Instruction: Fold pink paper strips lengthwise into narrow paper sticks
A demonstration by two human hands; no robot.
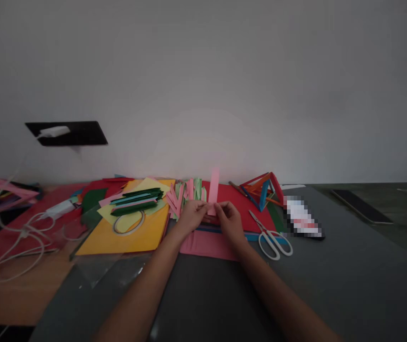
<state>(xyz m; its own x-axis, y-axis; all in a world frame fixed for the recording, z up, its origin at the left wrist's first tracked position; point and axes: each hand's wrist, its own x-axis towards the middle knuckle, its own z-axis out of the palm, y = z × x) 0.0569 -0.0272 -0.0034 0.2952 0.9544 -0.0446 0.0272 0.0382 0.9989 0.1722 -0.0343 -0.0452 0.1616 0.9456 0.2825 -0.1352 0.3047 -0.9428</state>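
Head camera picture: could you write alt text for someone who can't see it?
Two bare hands, left hand and right hand, pinch a pink paper strip standing upright over a table strewn with coloured paper. White scissors lie to the right, a tape roll on yellow card left.

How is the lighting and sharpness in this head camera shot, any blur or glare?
Head view: dim, flat light and a grey wall; a pixelated patch hides something right of the scissors; both hands pinching the pink paper strip look soft; faint glints on the clear plastic sheet.
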